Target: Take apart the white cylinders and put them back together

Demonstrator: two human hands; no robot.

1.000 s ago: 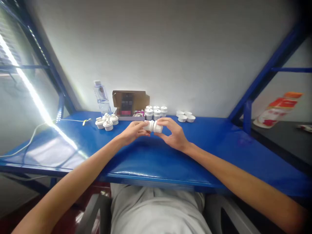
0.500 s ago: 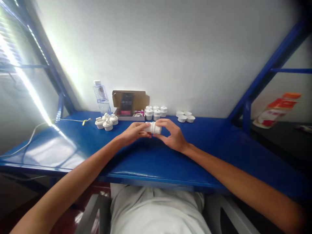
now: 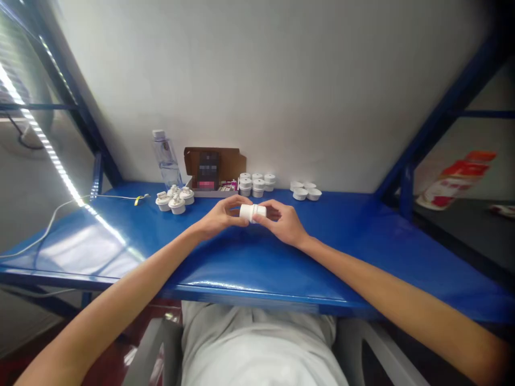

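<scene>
A white plastic cylindrical piece (image 3: pixel 252 213) with a ridge around its middle lies sideways between my two hands, just above the blue table. My left hand (image 3: pixel 222 217) grips its left end, thumb in front and fingers behind. The right end is held by my right hand (image 3: pixel 285 221), with the thumb across the front near the ridge. Behind my hands stand white capped round pieces (image 3: pixel 258 187) in a cluster. Left of them sit several white cups with fittings on top (image 3: pixel 176 200). Shallow white cups (image 3: pixel 306 192) are grouped at the back right.
An open cardboard box (image 3: pixel 231 161) with a dark item and small pink-and-white packets stands against the wall. Beside it is a clear water bottle (image 3: pixel 167 161). A white cable (image 3: pixel 108 197) crosses the left of the blue table (image 3: pixel 257 262). An orange-topped bottle (image 3: pixel 456 182) is at far right.
Both hands have shifted their grip around the white cylindrical piece. My right thumb has come up across its front, and my left thumb has moved down to its lower edge.
</scene>
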